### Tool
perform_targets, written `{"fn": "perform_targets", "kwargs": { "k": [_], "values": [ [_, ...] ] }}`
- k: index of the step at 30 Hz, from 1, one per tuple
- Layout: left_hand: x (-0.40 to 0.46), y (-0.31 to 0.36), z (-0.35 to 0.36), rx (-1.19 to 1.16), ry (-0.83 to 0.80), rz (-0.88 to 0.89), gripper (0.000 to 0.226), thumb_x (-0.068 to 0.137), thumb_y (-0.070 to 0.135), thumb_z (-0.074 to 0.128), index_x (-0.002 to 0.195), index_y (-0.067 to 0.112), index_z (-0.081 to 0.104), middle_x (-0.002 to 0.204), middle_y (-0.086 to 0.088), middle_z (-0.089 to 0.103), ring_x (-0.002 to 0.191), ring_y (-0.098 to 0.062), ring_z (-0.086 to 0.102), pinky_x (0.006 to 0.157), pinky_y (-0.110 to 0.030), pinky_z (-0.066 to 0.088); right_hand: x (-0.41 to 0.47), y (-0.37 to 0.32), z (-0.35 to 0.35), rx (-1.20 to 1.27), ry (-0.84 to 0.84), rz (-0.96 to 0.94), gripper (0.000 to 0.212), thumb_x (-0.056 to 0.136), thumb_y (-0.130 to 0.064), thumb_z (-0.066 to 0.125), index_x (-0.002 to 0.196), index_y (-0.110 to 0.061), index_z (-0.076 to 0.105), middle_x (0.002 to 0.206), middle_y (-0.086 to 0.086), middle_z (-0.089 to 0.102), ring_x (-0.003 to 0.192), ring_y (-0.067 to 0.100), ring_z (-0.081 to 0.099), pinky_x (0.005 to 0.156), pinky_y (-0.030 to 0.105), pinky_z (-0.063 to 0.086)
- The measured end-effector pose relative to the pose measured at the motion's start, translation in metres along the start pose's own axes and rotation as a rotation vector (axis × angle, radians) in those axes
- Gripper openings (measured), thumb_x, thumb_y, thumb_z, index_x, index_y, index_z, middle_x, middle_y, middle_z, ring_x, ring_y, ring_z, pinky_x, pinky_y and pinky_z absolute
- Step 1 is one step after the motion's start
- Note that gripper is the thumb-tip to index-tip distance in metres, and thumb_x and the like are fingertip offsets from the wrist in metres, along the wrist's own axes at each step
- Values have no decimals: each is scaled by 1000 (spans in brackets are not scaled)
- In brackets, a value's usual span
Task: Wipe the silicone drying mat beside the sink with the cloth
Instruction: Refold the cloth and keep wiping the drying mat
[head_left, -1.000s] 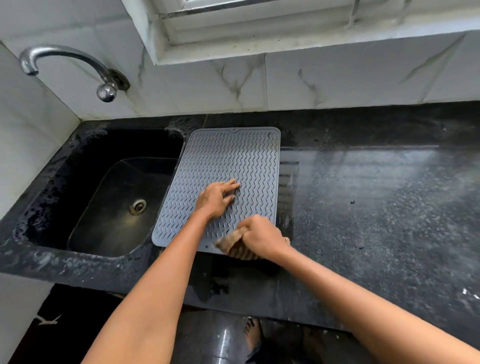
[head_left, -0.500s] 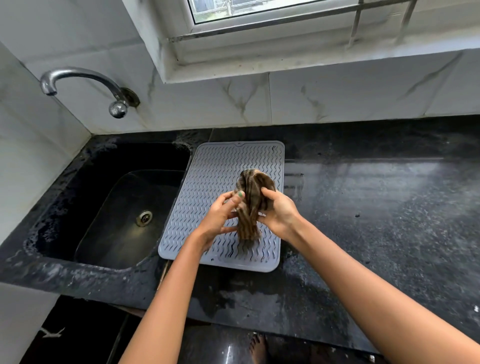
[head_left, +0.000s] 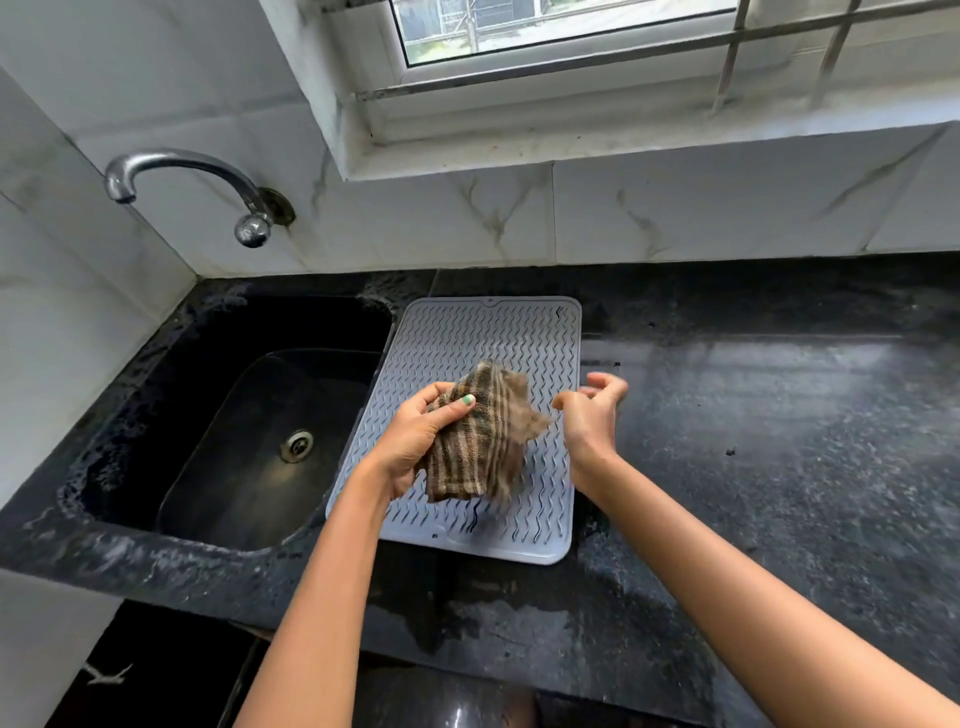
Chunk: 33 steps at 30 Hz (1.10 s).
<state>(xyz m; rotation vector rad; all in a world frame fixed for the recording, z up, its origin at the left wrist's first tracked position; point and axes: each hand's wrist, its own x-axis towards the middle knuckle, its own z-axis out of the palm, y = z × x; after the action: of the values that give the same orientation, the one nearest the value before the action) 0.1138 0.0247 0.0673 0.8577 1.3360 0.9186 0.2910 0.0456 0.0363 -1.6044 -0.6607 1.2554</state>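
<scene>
Left hand (head_left: 415, 441) has the striped cloth (head_left: 485, 441) bunched in its grip, thumb across the top, held up over the middle of the grey silicone mat (head_left: 467, 343). The cloth's right edge is motion-blurred, so the folds are hard to read. Right hand (head_left: 592, 415) hovers over the mat's right edge, fingers loosely curled, holding nothing. The mat lies on the black desk (head_left: 753, 441), its left side reaching over the sink (head_left: 249, 415) rim.
</scene>
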Motion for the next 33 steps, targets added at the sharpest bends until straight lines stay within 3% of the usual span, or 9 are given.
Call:
{"fn": "perform_targets", "kwargs": {
  "k": [2, 5, 8, 11, 19, 23, 26, 29, 33],
  "values": [
    [0, 11, 1, 62, -77, 5, 18, 86, 12, 65, 103, 13, 62, 95, -7, 69, 84, -19, 67, 77, -32, 56, -5, -6, -4, -66, -195, -246, 43, 79, -6, 57, 114, -26, 43, 117, -2, 51, 113, 21, 49, 95, 40, 41],
    [-2, 27, 7, 76, -194, 16, 20, 87, 10, 62, 106, 15, 61, 97, -7, 68, 84, -18, 67, 77, -30, 57, -12, -18, -4, -22, -670, -230, 39, 85, -17, 66, 121, -15, 52, 115, -1, 61, 106, 8, 60, 86, 21, 47],
    [0, 42, 8, 76, -198, 64, 29, 86, 11, 62, 115, 14, 61, 102, -7, 70, 86, -18, 69, 75, -30, 58, -9, -22, -4, 30, -839, -126, 46, 81, -32, 70, 119, -11, 57, 112, 10, 68, 100, 20, 66, 87, 32, 53],
    [11, 50, 7, 150, -27, 161, 38, 84, 14, 68, 121, 15, 60, 112, -8, 67, 101, -20, 65, 84, -30, 56, -7, -16, -7, -20, -905, -40, 30, 81, -21, 72, 106, -6, 65, 104, 12, 70, 94, 24, 68, 84, 31, 54],
    [52, 29, 11, 355, 64, 164, 27, 90, 21, 63, 114, 9, 63, 111, -10, 66, 88, -13, 62, 67, -20, 49, -1, -22, -2, 326, -790, 178, 37, 73, -16, 71, 106, -5, 61, 84, 17, 65, 70, 29, 62, 59, 37, 53],
    [91, 7, -1, 519, 171, 189, 21, 94, 27, 55, 110, 18, 63, 113, -4, 64, 105, -18, 59, 82, -27, 47, 25, -38, 10, 343, -303, 89, 25, 78, 5, 60, 100, -7, 56, 90, 12, 64, 78, 23, 62, 69, 34, 51],
    [130, -2, -7, 822, 189, 204, 26, 94, 28, 51, 119, 28, 58, 131, 1, 56, 122, -21, 50, 104, -41, 40, 57, -53, 27, 82, -78, -72, 57, 81, 1, 50, 134, -13, 32, 112, 12, 54, 98, 29, 58, 77, 40, 51],
    [164, 3, 1, 1084, 156, 280, 42, 97, 23, 44, 139, 23, 43, 149, -1, 41, 137, -22, 36, 113, -40, 27, 85, -62, 53, -247, 36, -387, 61, 81, -2, 49, 135, -20, 26, 107, 13, 57, 96, 32, 59, 84, 50, 50],
    [200, 1, 4, 1338, 57, 261, 53, 101, 25, 33, 151, 17, 18, 159, -4, 17, 147, -23, 16, 119, -41, 10, 139, -58, 96, -940, -139, -613, 77, 81, 4, 53, 148, -16, 21, 148, 16, 37, 135, 35, 33, 112, 51, 23]
  ]
}}
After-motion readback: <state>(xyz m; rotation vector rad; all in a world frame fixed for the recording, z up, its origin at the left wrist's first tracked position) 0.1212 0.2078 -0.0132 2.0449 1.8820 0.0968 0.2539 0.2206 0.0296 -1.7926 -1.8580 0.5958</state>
